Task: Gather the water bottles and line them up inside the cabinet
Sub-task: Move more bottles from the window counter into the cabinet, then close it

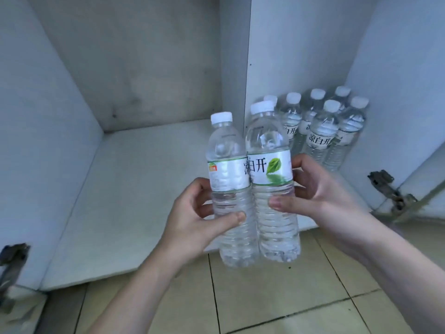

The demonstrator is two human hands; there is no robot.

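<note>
clear plastic bottles (320, 124), six or so, already stand right of the cabinet divider (234, 68); left hand (192, 220) fingers clamp one bottle (231, 189), right hand (320, 196) fingers clamp another (272, 179), both unplaced.

Two water bottles (252, 189) are being held up side by side, one in each of two hands, left hand (192, 227) and right hand (322, 196). Six more bottles (322, 126) are standing clustered in the cabinet's right compartment (385, 92). Two cabinet compartments are showing, and two metal hinges (390, 189).
</note>
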